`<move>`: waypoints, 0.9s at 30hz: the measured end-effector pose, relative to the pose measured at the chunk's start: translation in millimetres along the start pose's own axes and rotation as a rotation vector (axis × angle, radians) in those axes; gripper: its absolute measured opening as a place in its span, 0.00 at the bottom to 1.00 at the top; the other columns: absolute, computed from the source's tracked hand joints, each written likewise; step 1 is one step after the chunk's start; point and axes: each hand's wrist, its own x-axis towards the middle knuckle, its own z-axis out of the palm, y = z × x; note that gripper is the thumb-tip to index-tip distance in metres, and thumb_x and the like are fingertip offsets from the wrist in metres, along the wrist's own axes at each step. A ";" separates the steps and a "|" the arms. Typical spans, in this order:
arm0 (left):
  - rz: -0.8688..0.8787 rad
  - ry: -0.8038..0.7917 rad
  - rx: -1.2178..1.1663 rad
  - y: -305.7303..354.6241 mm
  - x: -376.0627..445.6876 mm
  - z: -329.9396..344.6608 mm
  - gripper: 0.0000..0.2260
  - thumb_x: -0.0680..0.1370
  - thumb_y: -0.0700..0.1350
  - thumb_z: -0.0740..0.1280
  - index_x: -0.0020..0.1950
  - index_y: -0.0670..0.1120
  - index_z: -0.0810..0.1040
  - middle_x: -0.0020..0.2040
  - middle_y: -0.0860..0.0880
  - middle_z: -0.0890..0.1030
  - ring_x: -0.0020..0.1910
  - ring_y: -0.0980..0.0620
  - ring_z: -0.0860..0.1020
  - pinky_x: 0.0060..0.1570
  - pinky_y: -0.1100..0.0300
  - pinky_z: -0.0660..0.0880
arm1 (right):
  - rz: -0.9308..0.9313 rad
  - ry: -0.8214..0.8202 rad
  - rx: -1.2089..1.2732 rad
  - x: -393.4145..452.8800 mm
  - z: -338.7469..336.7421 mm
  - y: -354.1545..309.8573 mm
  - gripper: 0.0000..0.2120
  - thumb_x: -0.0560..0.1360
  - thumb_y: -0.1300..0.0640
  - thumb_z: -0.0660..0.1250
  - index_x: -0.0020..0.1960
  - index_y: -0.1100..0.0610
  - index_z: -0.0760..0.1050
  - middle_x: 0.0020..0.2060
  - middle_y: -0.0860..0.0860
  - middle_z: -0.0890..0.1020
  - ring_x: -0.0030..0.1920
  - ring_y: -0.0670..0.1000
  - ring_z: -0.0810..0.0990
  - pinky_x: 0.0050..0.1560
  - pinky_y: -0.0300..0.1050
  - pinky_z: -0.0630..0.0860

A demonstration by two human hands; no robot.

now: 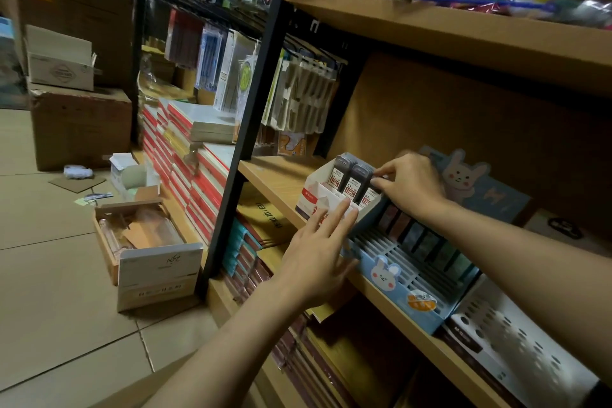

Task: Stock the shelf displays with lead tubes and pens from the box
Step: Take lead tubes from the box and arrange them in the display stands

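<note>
A small white display box (pixel 314 189) stands on the wooden shelf (pixel 275 179). Its back row holds dark lead tubes (pixel 356 180) with red and white labels. My right hand (pixel 410 182) reaches over that row, its fingertips pinched on the rightmost lead tube. My left hand (pixel 318 252) is spread flat against the front of the white display box, fingers apart, holding nothing. To the right sits a blue rabbit-printed display (pixel 397 278) with slotted rows and several dark packs at its back.
An open carton (pixel 145 242) with supplies lies on the tiled floor at the left. Stacked notebooks (pixel 185 149) fill the lower left shelving. A white perforated basket (pixel 516 334) stands on the shelf at the right. Hanging pen packs (pixel 298 93) crowd the black rack behind.
</note>
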 end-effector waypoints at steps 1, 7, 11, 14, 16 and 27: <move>-0.001 -0.019 0.003 -0.2 -0.8 -0.5 0.36 0.80 0.57 0.61 0.78 0.57 0.39 0.79 0.57 0.37 0.78 0.49 0.38 0.77 0.47 0.48 | -0.003 0.009 -0.004 -2.5 -0.9 0.3 0.10 0.76 0.51 0.71 0.54 0.52 0.84 0.52 0.54 0.82 0.53 0.55 0.79 0.49 0.47 0.75; 0.076 0.047 -0.024 0.9 -27.5 -17.4 0.30 0.79 0.50 0.64 0.78 0.58 0.53 0.79 0.56 0.52 0.78 0.53 0.49 0.74 0.53 0.56 | -0.081 0.244 0.393 -42.9 -25.5 -7.5 0.08 0.78 0.59 0.67 0.55 0.56 0.81 0.50 0.51 0.79 0.44 0.43 0.76 0.46 0.27 0.70; -0.026 -0.169 -0.168 -6.9 -73.2 -34.6 0.13 0.80 0.47 0.65 0.64 0.49 0.76 0.60 0.51 0.79 0.58 0.54 0.77 0.59 0.55 0.75 | -0.079 0.209 0.702 -118.3 -10.8 -39.1 0.04 0.77 0.58 0.67 0.48 0.50 0.80 0.41 0.40 0.80 0.42 0.38 0.79 0.39 0.27 0.74; -0.253 -0.449 -0.367 -14.9 -132.0 -29.2 0.10 0.79 0.41 0.67 0.59 0.41 0.79 0.53 0.46 0.83 0.48 0.56 0.81 0.51 0.63 0.77 | -0.077 -0.010 0.831 -193.8 32.1 -62.3 0.04 0.76 0.58 0.68 0.46 0.49 0.80 0.37 0.43 0.82 0.38 0.41 0.80 0.37 0.31 0.74; -0.491 -0.426 -0.542 -25.2 -183.6 -9.1 0.08 0.79 0.38 0.67 0.56 0.38 0.79 0.50 0.45 0.83 0.41 0.60 0.80 0.45 0.66 0.76 | -0.062 -0.191 0.823 -244.5 70.7 -70.2 0.04 0.74 0.58 0.69 0.44 0.50 0.82 0.35 0.44 0.83 0.35 0.43 0.80 0.37 0.34 0.75; -1.532 -0.163 -0.736 5.2 -384.1 162.1 0.08 0.75 0.38 0.71 0.52 0.44 0.75 0.49 0.45 0.79 0.46 0.50 0.79 0.49 0.53 0.80 | -0.045 -1.264 0.392 -396.6 225.4 -73.1 0.17 0.71 0.57 0.76 0.59 0.56 0.79 0.55 0.52 0.82 0.54 0.50 0.80 0.53 0.36 0.74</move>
